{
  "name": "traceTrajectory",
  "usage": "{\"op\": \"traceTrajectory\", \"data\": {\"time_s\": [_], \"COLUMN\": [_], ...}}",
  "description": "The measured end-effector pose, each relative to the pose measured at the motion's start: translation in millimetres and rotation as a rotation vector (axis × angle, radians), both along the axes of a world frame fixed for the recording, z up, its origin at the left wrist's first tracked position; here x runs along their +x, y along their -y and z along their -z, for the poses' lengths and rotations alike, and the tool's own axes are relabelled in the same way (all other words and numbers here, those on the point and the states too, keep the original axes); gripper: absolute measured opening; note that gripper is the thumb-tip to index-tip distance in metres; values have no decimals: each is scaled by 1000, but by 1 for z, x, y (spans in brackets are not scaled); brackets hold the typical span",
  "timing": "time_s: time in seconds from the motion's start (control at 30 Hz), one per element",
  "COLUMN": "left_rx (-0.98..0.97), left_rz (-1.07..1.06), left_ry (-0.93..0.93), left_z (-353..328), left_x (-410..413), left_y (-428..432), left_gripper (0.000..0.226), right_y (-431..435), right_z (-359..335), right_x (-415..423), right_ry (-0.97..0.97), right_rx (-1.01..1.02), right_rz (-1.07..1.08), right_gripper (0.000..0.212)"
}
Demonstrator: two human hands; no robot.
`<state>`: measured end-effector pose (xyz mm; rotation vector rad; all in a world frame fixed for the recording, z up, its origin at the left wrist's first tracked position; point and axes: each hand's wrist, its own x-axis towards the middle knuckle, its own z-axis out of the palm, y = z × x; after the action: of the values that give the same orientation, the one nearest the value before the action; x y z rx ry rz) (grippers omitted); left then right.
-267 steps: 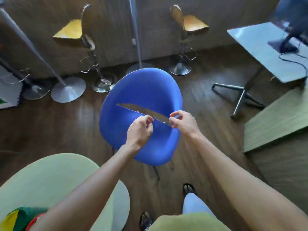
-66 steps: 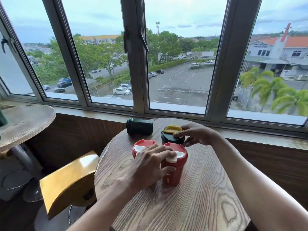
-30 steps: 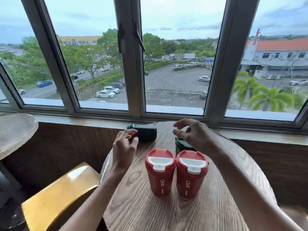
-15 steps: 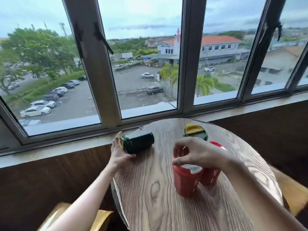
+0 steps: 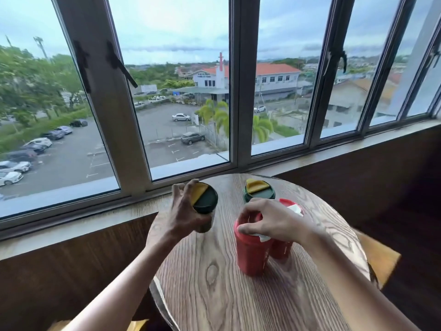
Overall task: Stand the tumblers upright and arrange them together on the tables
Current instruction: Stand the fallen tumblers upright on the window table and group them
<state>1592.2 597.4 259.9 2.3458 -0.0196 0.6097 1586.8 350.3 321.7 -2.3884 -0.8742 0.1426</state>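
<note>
On the round wooden table (image 5: 214, 295) my left hand (image 5: 183, 211) grips a dark green tumbler with a yellow-flap lid (image 5: 204, 199), held nearly upright at the table's left rim. My right hand (image 5: 269, 218) rests over the top of the near red tumbler (image 5: 250, 256), fingers curled on its white lid. A second red tumbler (image 5: 285, 247) stands touching it on the right, mostly hidden behind my hand. Another green tumbler with a yellow flap (image 5: 259, 193) stands upright behind the red pair.
A window (image 5: 191, 103) and its wooden sill (image 5: 83, 225) run right behind the table. A yellow wooden seat (image 5: 379, 256) sits low to the right of the table, and another yellow seat edge (image 5: 136, 324) shows at the bottom left.
The green tumbler lay on its side half a second ago; my left hand has tipped it up to nearly upright. My right hand stays on the red tumbler's lid.
</note>
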Motion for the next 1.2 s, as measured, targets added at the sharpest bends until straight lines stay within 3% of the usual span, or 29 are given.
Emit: {"op": "traceTrajectory", "data": {"time_s": [0.37,0.47,0.7,1.07,1.2], "left_rx": [-92,-196,-459,-505,-524], "left_rz": [151,155,244,364,392], "left_ry": [-42,-29,-231,-271,-285], "left_z": [13,20,48,40,40], "left_x": [8,9,7,7,8], "left_y": [32,32,24,38,42], "left_gripper": [107,114,91,94,82], "right_y": [11,12,18,16,17], "right_z": [21,25,37,33,32], "right_x": [-20,-26,-39,-37,-38], "right_ry": [48,109,244,213,204], "right_rx": [157,153,95,77,78], "right_rz": [61,98,174,173,174], "right_gripper": [10,12,32,32,31]}}
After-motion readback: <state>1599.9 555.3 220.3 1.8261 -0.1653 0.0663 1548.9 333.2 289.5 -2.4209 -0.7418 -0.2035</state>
